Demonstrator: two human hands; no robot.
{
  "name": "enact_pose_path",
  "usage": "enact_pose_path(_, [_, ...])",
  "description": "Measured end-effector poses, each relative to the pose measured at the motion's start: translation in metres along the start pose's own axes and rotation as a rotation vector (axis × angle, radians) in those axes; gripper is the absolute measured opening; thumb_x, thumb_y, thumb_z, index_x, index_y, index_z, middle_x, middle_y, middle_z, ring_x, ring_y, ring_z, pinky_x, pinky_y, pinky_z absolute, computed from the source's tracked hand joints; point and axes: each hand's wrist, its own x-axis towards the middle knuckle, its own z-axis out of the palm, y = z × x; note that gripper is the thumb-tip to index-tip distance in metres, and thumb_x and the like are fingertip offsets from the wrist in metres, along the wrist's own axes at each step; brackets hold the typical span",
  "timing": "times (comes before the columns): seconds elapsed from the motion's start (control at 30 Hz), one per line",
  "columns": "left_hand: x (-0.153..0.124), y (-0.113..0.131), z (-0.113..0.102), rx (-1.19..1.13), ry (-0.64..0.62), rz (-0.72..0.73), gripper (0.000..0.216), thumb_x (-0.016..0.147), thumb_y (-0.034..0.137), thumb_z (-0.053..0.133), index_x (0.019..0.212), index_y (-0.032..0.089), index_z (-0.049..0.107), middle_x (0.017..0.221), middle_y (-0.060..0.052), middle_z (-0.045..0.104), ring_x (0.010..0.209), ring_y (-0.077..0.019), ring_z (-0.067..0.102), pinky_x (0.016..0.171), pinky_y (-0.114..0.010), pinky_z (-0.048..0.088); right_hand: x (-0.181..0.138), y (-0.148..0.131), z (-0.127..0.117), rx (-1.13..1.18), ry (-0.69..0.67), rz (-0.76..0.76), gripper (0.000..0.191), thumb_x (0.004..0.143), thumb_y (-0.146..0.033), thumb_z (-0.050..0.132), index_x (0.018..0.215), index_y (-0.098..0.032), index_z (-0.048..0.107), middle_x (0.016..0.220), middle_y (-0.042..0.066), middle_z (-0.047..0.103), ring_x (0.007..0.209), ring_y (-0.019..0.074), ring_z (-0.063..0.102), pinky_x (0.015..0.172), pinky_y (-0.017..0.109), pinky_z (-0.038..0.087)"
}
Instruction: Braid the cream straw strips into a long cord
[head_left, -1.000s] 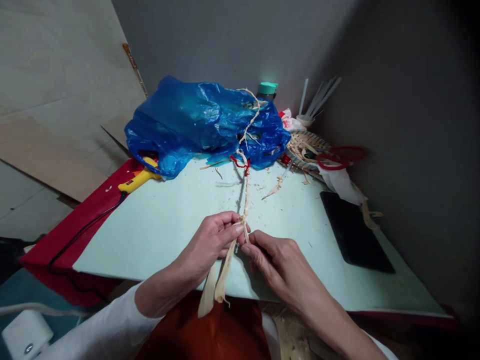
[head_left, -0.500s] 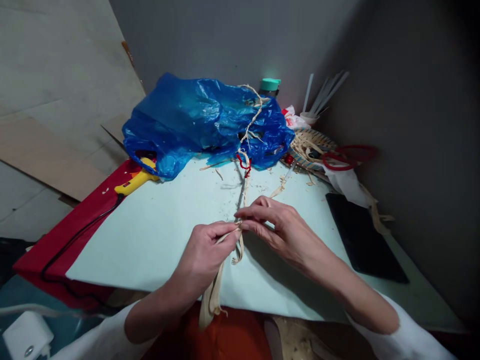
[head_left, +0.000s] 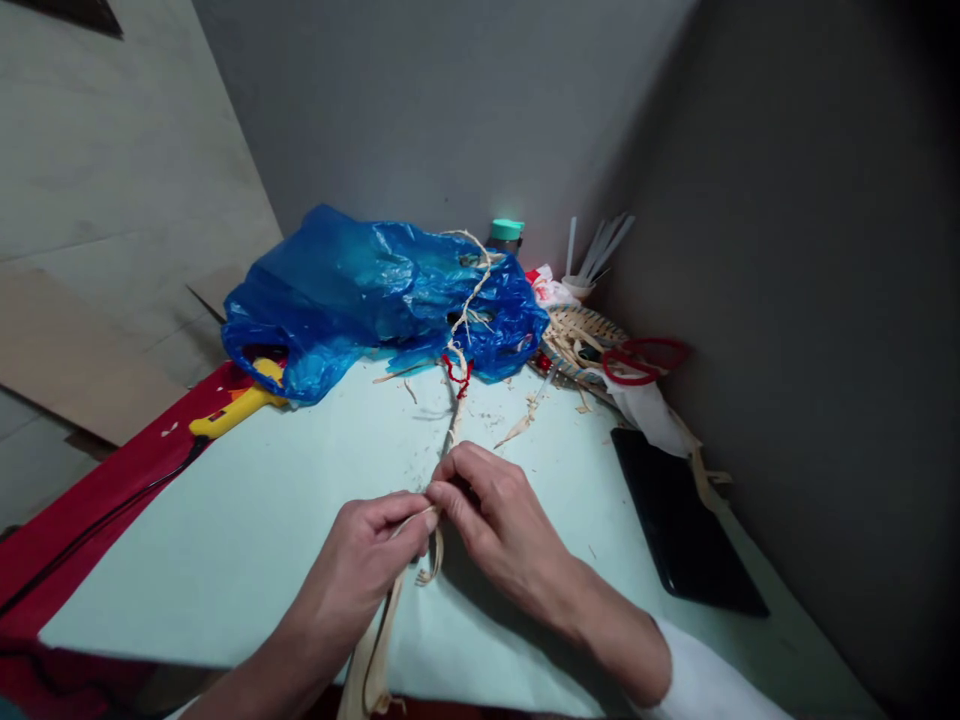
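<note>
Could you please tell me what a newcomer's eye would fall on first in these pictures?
Probably the blue bag across the back of the table, its colour standing out against the grey wall. Next, the left hand and right hand, meeting at a pale twisted cord near the front. A yellow tool on the left follows.

One head-worn camera looks forward and down, close over the table [head_left: 225, 560], toward the grey wall [head_left: 450, 120].
</note>
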Motion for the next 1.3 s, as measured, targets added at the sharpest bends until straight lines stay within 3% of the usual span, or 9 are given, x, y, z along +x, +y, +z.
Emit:
enact_pose_path(0.27, [-0.002,-0.004,0.003,-0.304,-0.022,-0.174,0.018,0.070,0.032,0.073,0.074,0.015,0.067,0.062,0.002,0.050,0.057,-0.0100,0.041,0.051,-0.019,0.034,-0.001,0.002,0.007,0.397,0.101,0.257,0.018,0.091,-0.023,0.051,0.075,-0.018,0.053,0.071,-0.003,0.053,0.069,0.0100,0.049,0.065,0.023,0.036])
enact_pose_path(0.4, [-0.002,-0.003,0.005,-0.404,-0.045,-0.208,0.021,0.069,0.033,0.075,0.078,0.015,0.070,0.061,0.001,0.052,0.056,-0.0112,0.047,0.054,-0.020,0.038,-0.001,0.002,0.007,0.475,0.084,0.262,0.017,0.092,-0.026,0.050,0.077,-0.019,0.052,0.067,-0.004,0.052,0.064,0.0098,0.053,0.062,0.022,0.038])
enact_pose_path(0.63, [-0.001,-0.006,0.002,-0.372,-0.032,-0.198,0.027,0.071,0.040,0.075,0.081,0.014,0.072,0.063,0.001,0.053,0.056,-0.0089,0.043,0.051,-0.018,0.035,0.005,0.007,-0.005,0.000,0.167,0.204,0.018,0.097,-0.024,0.041,0.088,-0.018,0.055,0.074,-0.001,0.059,0.067,0.0123,0.054,0.068,0.025,0.041])
enact_pose_path(0.73, [-0.002,-0.006,0.002,-0.349,0.013,-0.217,0.031,0.073,0.044,0.073,0.083,0.014,0.071,0.064,0.002,0.051,0.057,-0.0082,0.041,0.051,-0.017,0.032,0.010,0.020,-0.022,-0.497,0.190,0.241,0.022,0.096,-0.020,0.041,0.113,-0.015,0.055,0.105,0.011,0.064,0.092,0.0217,0.057,0.080,0.034,0.042])
enact_pose_path(0.83, [-0.003,-0.003,0.001,-0.352,0.011,-0.220,0.031,0.074,0.044,0.072,0.080,0.014,0.071,0.064,0.002,0.050,0.057,-0.0081,0.040,0.050,-0.017,0.031,0.013,0.032,-0.033,-0.889,0.083,0.287,0.029,0.094,-0.025,0.049,0.121,-0.017,0.056,0.133,0.018,0.052,0.113,0.0316,0.050,0.089,0.043,0.040])
enact_pose_path(0.97, [-0.005,-0.001,0.001,-0.378,-0.025,-0.213,0.030,0.074,0.044,0.071,0.079,0.014,0.070,0.061,0.002,0.047,0.056,-0.0080,0.039,0.049,-0.017,0.029,0.014,0.036,-0.034,-0.996,-0.099,0.309,0.020,0.095,-0.019,0.046,0.097,-0.014,0.065,0.102,0.014,0.066,0.097,0.0270,0.056,0.081,0.035,0.041])
enact_pose_path(1.1, [-0.006,-0.001,0.000,-0.383,-0.022,-0.197,0.032,0.074,0.045,0.071,0.079,0.014,0.071,0.060,0.003,0.045,0.052,-0.0070,0.033,0.046,-0.017,0.024,0.011,0.035,-0.040,-0.993,-0.016,0.339,0.020,0.093,-0.011,0.044,0.089,-0.015,0.064,0.090,0.009,0.065,0.084,0.0210,0.058,0.071,0.030,0.039])
enact_pose_path(1.2, [-0.006,-0.001,0.000,-0.384,-0.017,-0.190,0.033,0.074,0.046,0.070,0.081,0.014,0.071,0.060,0.003,0.045,0.052,-0.0069,0.033,0.047,-0.018,0.025,0.010,0.037,-0.047,-1.004,0.100,0.412,0.019,0.094,-0.015,0.044,0.099,-0.014,0.062,0.094,0.010,0.065,0.084,0.0212,0.059,0.069,0.029,0.039])
enact_pose_path(1.3, [-0.005,0.000,0.000,-0.384,-0.014,-0.182,0.033,0.074,0.046,0.069,0.080,0.013,0.071,0.060,0.003,0.046,0.053,-0.0076,0.036,0.049,-0.018,0.027,0.013,0.044,-0.048,-1.035,0.105,0.389,0.032,0.096,-0.022,0.045,0.123,-0.010,0.055,0.121,0.017,0.060,0.104,0.0263,0.057,0.083,0.033,0.041])
